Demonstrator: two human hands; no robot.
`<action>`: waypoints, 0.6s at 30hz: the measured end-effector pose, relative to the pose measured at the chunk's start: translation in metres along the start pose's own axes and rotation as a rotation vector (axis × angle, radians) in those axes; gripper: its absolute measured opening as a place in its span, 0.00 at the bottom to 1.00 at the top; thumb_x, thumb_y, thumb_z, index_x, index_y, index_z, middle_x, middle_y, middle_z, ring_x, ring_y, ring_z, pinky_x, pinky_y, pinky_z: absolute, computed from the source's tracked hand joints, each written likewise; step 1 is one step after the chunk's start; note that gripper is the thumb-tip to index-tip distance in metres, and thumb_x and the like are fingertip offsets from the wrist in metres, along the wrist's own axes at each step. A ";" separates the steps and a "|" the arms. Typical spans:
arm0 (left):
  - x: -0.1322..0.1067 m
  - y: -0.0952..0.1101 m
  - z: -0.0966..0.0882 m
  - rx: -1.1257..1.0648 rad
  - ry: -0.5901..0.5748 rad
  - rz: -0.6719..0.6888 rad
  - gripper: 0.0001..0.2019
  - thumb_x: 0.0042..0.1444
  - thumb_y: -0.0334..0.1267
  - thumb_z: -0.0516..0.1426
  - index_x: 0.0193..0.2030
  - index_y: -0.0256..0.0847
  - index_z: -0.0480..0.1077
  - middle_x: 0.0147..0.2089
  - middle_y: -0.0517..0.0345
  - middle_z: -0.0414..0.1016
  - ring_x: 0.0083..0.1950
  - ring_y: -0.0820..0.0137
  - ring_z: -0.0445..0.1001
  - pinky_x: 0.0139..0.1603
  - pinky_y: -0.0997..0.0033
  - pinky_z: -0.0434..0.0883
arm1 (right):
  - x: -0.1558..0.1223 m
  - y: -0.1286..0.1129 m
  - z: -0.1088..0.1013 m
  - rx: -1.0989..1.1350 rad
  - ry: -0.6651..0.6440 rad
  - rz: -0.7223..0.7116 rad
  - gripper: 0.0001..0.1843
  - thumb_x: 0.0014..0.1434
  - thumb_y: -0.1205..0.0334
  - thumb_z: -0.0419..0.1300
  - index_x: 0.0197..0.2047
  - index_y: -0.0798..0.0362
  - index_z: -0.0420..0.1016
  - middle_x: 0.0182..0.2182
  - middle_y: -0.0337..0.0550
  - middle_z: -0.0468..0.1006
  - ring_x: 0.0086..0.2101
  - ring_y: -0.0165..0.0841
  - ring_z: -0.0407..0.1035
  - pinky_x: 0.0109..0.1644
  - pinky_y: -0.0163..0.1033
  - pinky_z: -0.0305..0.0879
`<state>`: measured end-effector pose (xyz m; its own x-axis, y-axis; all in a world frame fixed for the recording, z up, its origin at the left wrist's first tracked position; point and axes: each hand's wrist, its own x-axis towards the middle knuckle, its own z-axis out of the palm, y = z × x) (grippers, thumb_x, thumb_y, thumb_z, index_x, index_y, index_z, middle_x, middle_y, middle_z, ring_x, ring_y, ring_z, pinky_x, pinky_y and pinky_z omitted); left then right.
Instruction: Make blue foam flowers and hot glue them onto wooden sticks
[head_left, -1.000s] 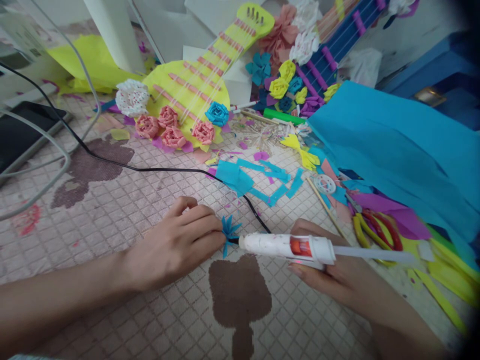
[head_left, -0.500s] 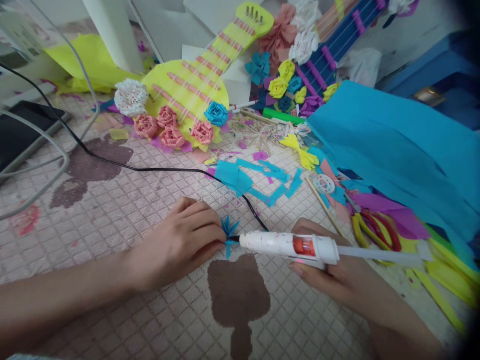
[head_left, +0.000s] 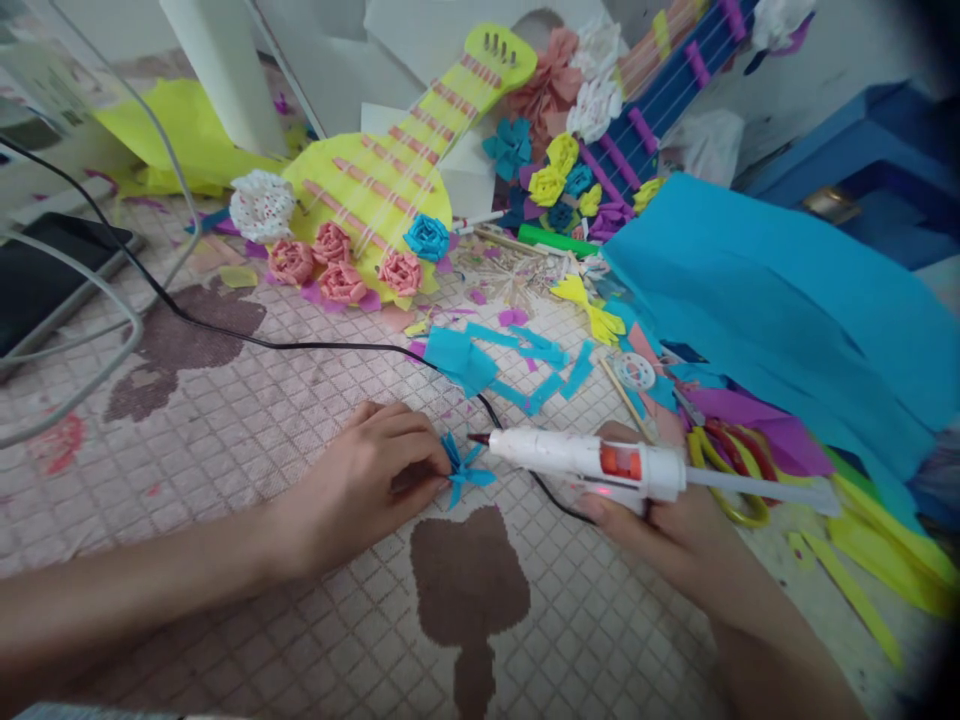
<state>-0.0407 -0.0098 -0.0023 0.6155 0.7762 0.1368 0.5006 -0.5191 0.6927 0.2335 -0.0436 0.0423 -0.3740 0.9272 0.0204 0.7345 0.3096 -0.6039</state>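
Observation:
Between the fingertips of my left hand (head_left: 382,475) is a small blue paper flower (head_left: 466,474) with narrow, spread petals. My right hand (head_left: 667,530) is wrapped round a white glue gun (head_left: 570,455) with an orange part in its side. A long translucent glue stick (head_left: 765,488) juts from the gun's rear. The dark nozzle points left, just above and to the right of the flower, with a small gap between them. Some of my right fingers are hidden behind the gun.
A black cord (head_left: 337,346) runs across the patterned cloth to the gun. Beyond lie blue paper strips (head_left: 517,345) and a yellow paper guitar (head_left: 375,180) with paper roses. Scissors (head_left: 727,465) and a large blue paper sheet (head_left: 780,290) are at the right, a phone (head_left: 52,275) at the left.
The glue gun's nozzle has moved up and away from the flower's middle. The flower has tilted in my left fingers, so more of its petals show.

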 end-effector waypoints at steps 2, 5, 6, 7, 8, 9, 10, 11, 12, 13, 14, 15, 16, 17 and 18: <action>0.001 0.001 0.000 0.000 0.000 -0.004 0.04 0.56 0.30 0.56 0.32 0.42 0.70 0.35 0.62 0.72 0.40 0.69 0.69 0.45 0.65 0.59 | 0.003 0.004 0.000 -0.084 0.145 0.026 0.06 0.60 0.55 0.56 0.36 0.48 0.66 0.29 0.39 0.71 0.30 0.34 0.68 0.30 0.38 0.63; 0.001 0.001 0.001 0.005 0.006 -0.006 0.04 0.56 0.29 0.56 0.32 0.42 0.70 0.35 0.62 0.72 0.39 0.69 0.68 0.44 0.64 0.59 | 0.019 0.013 -0.001 -0.202 0.342 0.123 0.10 0.58 0.52 0.57 0.38 0.49 0.71 0.32 0.43 0.75 0.36 0.41 0.70 0.39 0.44 0.66; 0.001 0.001 0.001 0.008 0.006 -0.009 0.04 0.55 0.29 0.56 0.33 0.42 0.70 0.35 0.63 0.72 0.39 0.69 0.68 0.44 0.64 0.58 | 0.028 0.017 -0.001 -0.213 0.385 0.142 0.12 0.58 0.51 0.57 0.40 0.49 0.71 0.34 0.45 0.75 0.38 0.42 0.71 0.41 0.46 0.66; 0.001 0.001 0.002 0.008 -0.001 -0.014 0.05 0.55 0.29 0.56 0.32 0.43 0.70 0.34 0.63 0.72 0.39 0.69 0.68 0.44 0.64 0.58 | 0.038 0.021 -0.001 -0.221 0.426 0.135 0.14 0.58 0.50 0.57 0.42 0.50 0.72 0.37 0.46 0.76 0.40 0.43 0.71 0.44 0.48 0.66; 0.001 0.000 0.003 0.008 -0.006 -0.025 0.05 0.55 0.29 0.56 0.32 0.43 0.70 0.34 0.63 0.72 0.39 0.69 0.68 0.44 0.64 0.58 | 0.049 0.025 -0.001 -0.232 0.465 0.119 0.15 0.58 0.50 0.57 0.43 0.50 0.73 0.38 0.47 0.77 0.43 0.45 0.70 0.47 0.50 0.65; 0.000 0.000 0.003 0.005 -0.008 -0.027 0.05 0.55 0.29 0.56 0.32 0.43 0.70 0.34 0.64 0.72 0.39 0.69 0.69 0.44 0.64 0.58 | 0.060 0.029 -0.001 -0.227 0.475 0.106 0.16 0.58 0.50 0.57 0.43 0.51 0.73 0.39 0.49 0.77 0.44 0.46 0.70 0.47 0.50 0.65; 0.000 0.000 0.003 0.006 -0.009 -0.029 0.05 0.55 0.29 0.56 0.32 0.43 0.70 0.34 0.64 0.72 0.39 0.69 0.69 0.44 0.64 0.58 | 0.070 0.033 0.000 -0.216 0.489 0.099 0.16 0.59 0.50 0.56 0.43 0.52 0.74 0.40 0.50 0.78 0.43 0.46 0.71 0.47 0.50 0.65; 0.000 0.000 0.003 0.010 -0.011 -0.031 0.04 0.55 0.29 0.57 0.32 0.43 0.70 0.34 0.64 0.73 0.39 0.69 0.69 0.44 0.64 0.58 | 0.080 0.038 0.002 -0.219 0.509 0.094 0.17 0.59 0.50 0.55 0.43 0.53 0.74 0.39 0.51 0.78 0.42 0.46 0.72 0.46 0.50 0.66; 0.000 0.000 0.003 0.016 -0.011 -0.030 0.04 0.55 0.30 0.57 0.32 0.43 0.70 0.34 0.64 0.73 0.40 0.69 0.69 0.44 0.64 0.58 | 0.088 0.042 0.004 -0.216 0.520 0.090 0.18 0.59 0.50 0.55 0.43 0.54 0.75 0.40 0.53 0.78 0.42 0.46 0.72 0.46 0.50 0.66; 0.001 0.000 0.003 0.024 -0.013 -0.032 0.04 0.55 0.30 0.57 0.32 0.43 0.70 0.34 0.64 0.73 0.40 0.69 0.69 0.44 0.64 0.58 | 0.095 0.046 0.006 -0.222 0.521 0.086 0.18 0.60 0.50 0.54 0.44 0.55 0.75 0.40 0.54 0.78 0.41 0.46 0.72 0.45 0.49 0.66; 0.001 0.001 0.003 0.030 -0.014 -0.034 0.04 0.55 0.30 0.57 0.32 0.43 0.70 0.34 0.64 0.73 0.39 0.69 0.69 0.45 0.64 0.58 | 0.100 0.050 0.009 -0.235 0.514 0.084 0.18 0.60 0.51 0.54 0.44 0.55 0.75 0.40 0.54 0.78 0.42 0.47 0.72 0.45 0.50 0.66; 0.001 0.001 0.003 0.035 -0.015 -0.035 0.04 0.55 0.30 0.57 0.32 0.43 0.70 0.34 0.63 0.73 0.39 0.69 0.69 0.45 0.64 0.58 | 0.103 0.054 0.011 -0.243 0.500 0.078 0.18 0.60 0.50 0.53 0.44 0.55 0.74 0.40 0.55 0.78 0.43 0.48 0.71 0.46 0.50 0.66; 0.001 0.001 0.003 0.039 -0.014 -0.036 0.04 0.55 0.30 0.57 0.32 0.43 0.70 0.34 0.63 0.73 0.39 0.69 0.69 0.45 0.64 0.58 | 0.103 0.058 0.013 -0.246 0.479 0.068 0.19 0.60 0.50 0.53 0.45 0.55 0.74 0.41 0.56 0.78 0.44 0.48 0.71 0.47 0.51 0.65; 0.001 0.001 0.003 0.041 -0.012 -0.032 0.04 0.55 0.30 0.57 0.32 0.43 0.70 0.35 0.63 0.73 0.39 0.69 0.69 0.45 0.64 0.58 | 0.103 0.061 0.013 -0.246 0.465 0.065 0.20 0.60 0.50 0.53 0.46 0.55 0.73 0.42 0.56 0.77 0.45 0.49 0.70 0.48 0.51 0.65; 0.001 0.001 0.003 0.045 -0.009 -0.028 0.04 0.55 0.30 0.57 0.32 0.42 0.70 0.35 0.63 0.73 0.40 0.69 0.69 0.45 0.63 0.58 | 0.101 0.063 0.014 -0.245 0.459 0.070 0.20 0.59 0.49 0.53 0.47 0.55 0.72 0.42 0.56 0.77 0.46 0.48 0.69 0.48 0.51 0.65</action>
<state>-0.0375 -0.0103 -0.0032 0.6062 0.7874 0.1119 0.5444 -0.5133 0.6635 0.2344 0.0667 -0.0049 -0.0733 0.9272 0.3672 0.8803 0.2332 -0.4131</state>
